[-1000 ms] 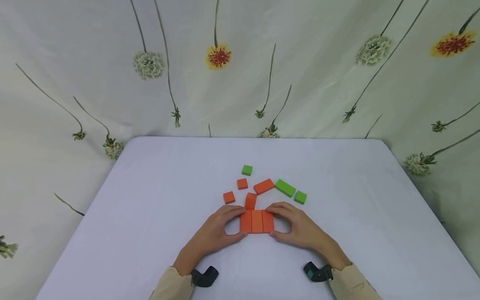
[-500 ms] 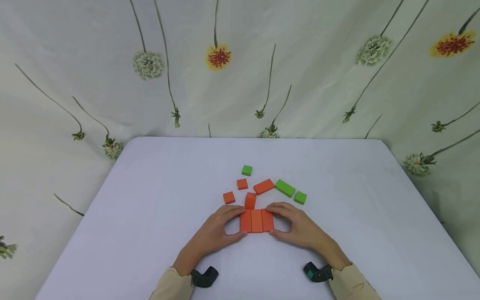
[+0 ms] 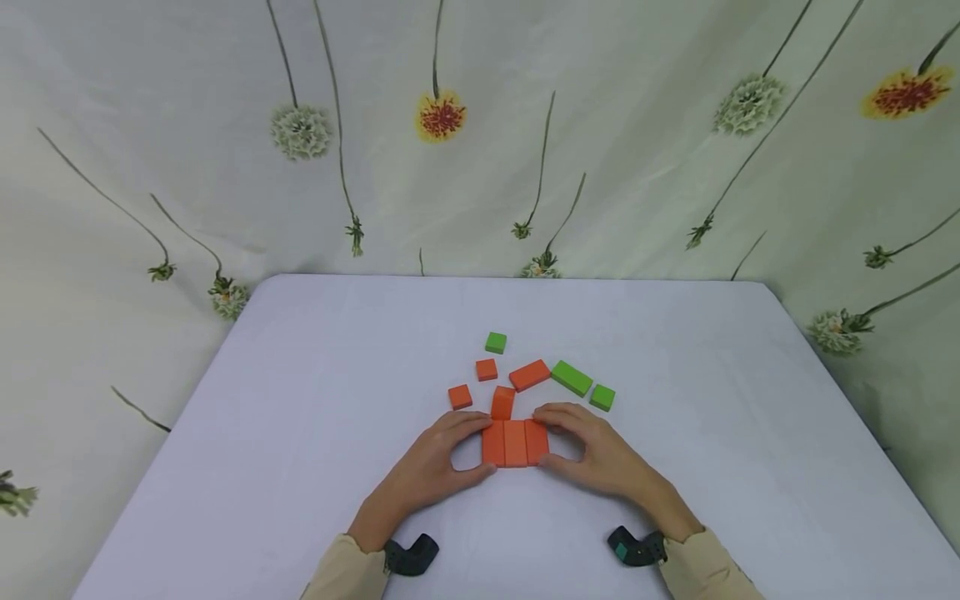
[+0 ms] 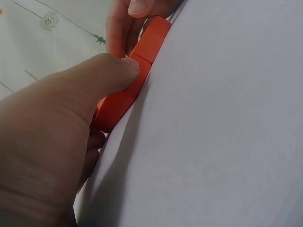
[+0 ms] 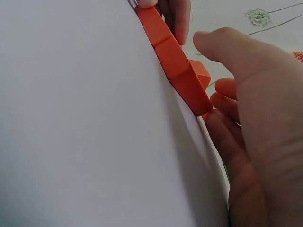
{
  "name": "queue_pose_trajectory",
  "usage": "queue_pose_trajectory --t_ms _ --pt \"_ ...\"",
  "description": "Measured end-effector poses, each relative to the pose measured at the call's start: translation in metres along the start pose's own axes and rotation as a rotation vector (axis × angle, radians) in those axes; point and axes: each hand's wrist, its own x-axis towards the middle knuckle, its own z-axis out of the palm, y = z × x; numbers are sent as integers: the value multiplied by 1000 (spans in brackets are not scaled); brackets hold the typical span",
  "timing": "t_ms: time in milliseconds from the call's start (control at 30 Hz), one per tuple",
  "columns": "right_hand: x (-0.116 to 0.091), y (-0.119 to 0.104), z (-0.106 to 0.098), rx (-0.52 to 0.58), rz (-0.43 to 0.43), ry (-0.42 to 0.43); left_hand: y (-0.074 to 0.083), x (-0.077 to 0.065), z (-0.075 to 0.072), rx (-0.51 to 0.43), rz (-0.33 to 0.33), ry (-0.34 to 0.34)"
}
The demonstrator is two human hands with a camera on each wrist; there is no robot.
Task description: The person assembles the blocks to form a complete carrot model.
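Note:
Three orange rectangular blocks (image 3: 515, 443) lie side by side in a row on the white table. My left hand (image 3: 442, 458) pinches the left end of the row, its thumb (image 4: 125, 71) against the near faces and its fingers at the far edge. My right hand (image 3: 603, 450) is curved round the right block (image 5: 189, 90). Its fingers touch the far right corner, while its thumb (image 5: 213, 43) stands off the block in the right wrist view. Another orange block (image 3: 502, 402) stands just behind the row, between the two hands.
Beyond the hands lie two small orange blocks (image 3: 487, 370), a longer orange block (image 3: 529, 375), a long green block (image 3: 572, 378) and two small green blocks (image 3: 602, 397). A flower-print cloth (image 3: 480, 167) hangs behind the table (image 3: 315, 350).
My right thumb has shifted slightly at the right block's near corner. The left hand and the blocks keep their places; the whole head view has moved a little.

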Motion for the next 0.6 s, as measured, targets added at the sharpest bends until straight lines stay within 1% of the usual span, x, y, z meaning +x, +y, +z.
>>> queue_pose_trajectory --t_ms 167,233,400,600 --pt "9 -3 1 10 -30 49 0 0 0 7 -4 3" --pt "14 -5 1 15 -22 64 0 0 1 10 -7 3" --pt "28 -8 0 21 30 78 0 0 0 7 -6 0" --pt "48 -11 2 10 94 58 -1 -1 0 -5 7 5"
